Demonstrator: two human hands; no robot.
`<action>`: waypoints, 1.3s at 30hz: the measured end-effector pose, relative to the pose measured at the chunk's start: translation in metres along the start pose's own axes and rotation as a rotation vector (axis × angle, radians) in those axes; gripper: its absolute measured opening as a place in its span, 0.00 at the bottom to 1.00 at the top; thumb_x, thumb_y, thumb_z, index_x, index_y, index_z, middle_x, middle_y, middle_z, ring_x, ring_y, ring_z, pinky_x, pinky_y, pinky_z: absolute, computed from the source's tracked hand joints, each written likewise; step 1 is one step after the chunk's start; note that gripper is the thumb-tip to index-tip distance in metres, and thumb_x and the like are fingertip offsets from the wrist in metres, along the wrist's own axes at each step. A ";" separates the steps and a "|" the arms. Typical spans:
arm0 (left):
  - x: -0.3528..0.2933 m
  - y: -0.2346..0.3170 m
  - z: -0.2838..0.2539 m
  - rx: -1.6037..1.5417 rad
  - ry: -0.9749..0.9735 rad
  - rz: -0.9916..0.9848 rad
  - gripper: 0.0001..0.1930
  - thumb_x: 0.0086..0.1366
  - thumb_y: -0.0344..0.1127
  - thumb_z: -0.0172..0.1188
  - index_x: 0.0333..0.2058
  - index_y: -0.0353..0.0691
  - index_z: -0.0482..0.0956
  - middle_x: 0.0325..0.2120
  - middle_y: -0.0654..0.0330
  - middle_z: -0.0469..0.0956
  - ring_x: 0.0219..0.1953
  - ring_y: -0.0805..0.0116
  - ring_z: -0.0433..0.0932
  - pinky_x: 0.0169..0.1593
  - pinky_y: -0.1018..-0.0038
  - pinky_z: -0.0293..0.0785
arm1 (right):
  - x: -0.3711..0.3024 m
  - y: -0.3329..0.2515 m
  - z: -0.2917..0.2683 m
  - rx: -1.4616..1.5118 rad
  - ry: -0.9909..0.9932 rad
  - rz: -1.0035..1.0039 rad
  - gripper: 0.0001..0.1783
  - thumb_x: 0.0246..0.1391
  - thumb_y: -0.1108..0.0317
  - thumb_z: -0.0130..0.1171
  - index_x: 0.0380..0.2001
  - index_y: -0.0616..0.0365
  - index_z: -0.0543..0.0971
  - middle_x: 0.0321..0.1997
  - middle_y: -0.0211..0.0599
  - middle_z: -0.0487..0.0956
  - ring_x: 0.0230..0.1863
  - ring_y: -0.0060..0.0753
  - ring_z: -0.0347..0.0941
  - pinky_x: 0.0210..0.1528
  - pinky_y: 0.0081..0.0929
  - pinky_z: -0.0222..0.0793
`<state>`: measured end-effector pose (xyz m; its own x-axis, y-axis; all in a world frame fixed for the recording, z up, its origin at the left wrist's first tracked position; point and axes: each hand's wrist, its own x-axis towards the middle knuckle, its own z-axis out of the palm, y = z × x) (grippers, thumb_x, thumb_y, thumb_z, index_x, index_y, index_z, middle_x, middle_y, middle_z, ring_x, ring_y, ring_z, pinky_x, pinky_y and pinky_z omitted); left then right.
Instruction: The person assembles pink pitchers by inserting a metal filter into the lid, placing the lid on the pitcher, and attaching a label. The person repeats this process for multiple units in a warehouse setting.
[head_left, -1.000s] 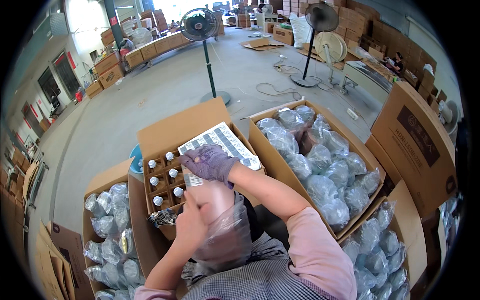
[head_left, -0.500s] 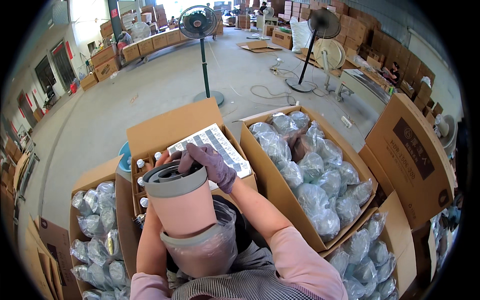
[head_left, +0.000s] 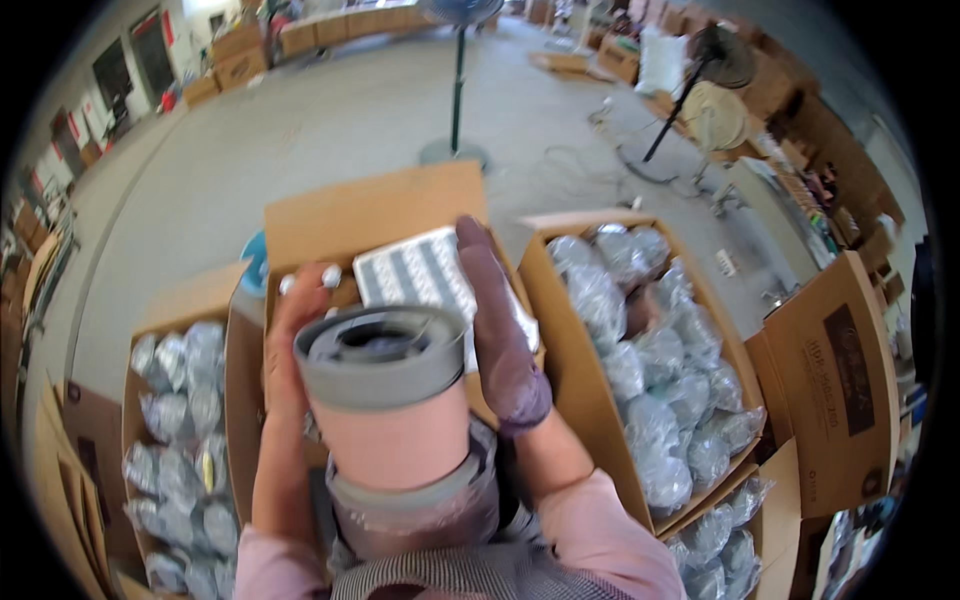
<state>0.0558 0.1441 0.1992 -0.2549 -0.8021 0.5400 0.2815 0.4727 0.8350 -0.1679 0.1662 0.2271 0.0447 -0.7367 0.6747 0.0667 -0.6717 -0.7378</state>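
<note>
A pink cylindrical body (head_left: pixel 395 440) with a wide grey collar (head_left: pixel 385 385) stands upright in front of me. Its top has a dark round opening. Around its lower part is a second grey rim with clear plastic film (head_left: pixel 415 515) below. My left hand (head_left: pixel 290 345), bare, is held along the left side of the collar with fingers stretched; whether it touches is unclear. On the other side my right hand (head_left: pixel 495 325), in a purple-grey glove, is raised flat and apart from the collar. Behind sits a white-and-grey patterned sheet or box (head_left: pixel 415 268) on an open carton (head_left: pixel 375 205).
Cartons of film-wrapped items stand left (head_left: pixel 180 415) and right (head_left: pixel 660 350). A flap (head_left: pixel 835 370) rises at far right. A blue tub (head_left: pixel 255 265) is behind the left carton. Two standing fans, a green-poled fan (head_left: pixel 458 90) and a black-poled fan (head_left: pixel 675 115), are beyond.
My right hand has come off the collar's top and moved to its right, fingers straightened. My left hand has opened out beside it. The whole view has shifted, with some blur.
</note>
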 end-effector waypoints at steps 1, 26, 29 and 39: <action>0.004 -0.001 0.003 -0.122 -0.058 -0.121 0.43 0.69 0.68 0.35 0.55 0.26 0.70 0.62 0.41 0.63 0.68 0.52 0.57 0.70 0.58 0.45 | 0.005 0.015 -0.015 -0.218 -0.150 0.002 0.32 0.67 0.54 0.37 0.67 0.63 0.58 0.72 0.47 0.58 0.73 0.43 0.51 0.73 0.37 0.44; 0.045 -0.069 -0.017 -0.297 0.130 -0.385 0.37 0.48 0.22 0.64 0.60 0.36 0.64 0.45 0.60 0.75 0.45 0.71 0.76 0.45 0.75 0.76 | 0.045 0.075 0.002 -0.949 -0.158 -0.232 0.34 0.49 0.52 0.65 0.58 0.52 0.71 0.60 0.56 0.69 0.57 0.57 0.66 0.56 0.47 0.66; 0.042 -0.067 -0.006 -0.119 0.075 -0.397 0.35 0.47 0.21 0.62 0.58 0.35 0.67 0.43 0.59 0.77 0.43 0.68 0.77 0.46 0.74 0.77 | 0.035 0.089 0.004 -0.915 -0.300 -0.084 0.38 0.49 0.52 0.65 0.60 0.57 0.66 0.59 0.59 0.68 0.58 0.60 0.66 0.58 0.47 0.65; 0.026 -0.088 0.027 0.159 0.034 -0.213 0.36 0.49 0.21 0.61 0.61 0.38 0.68 0.48 0.52 0.77 0.47 0.72 0.76 0.42 0.75 0.74 | 0.024 0.106 -0.005 0.195 0.082 0.881 0.32 0.68 0.42 0.34 0.61 0.56 0.67 0.57 0.43 0.73 0.56 0.39 0.71 0.56 0.37 0.72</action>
<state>-0.0005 0.0910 0.1426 -0.2612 -0.9001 0.3487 0.0749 0.3412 0.9370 -0.1651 0.0765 0.1651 0.0886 -0.9859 -0.1417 0.2098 0.1575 -0.9650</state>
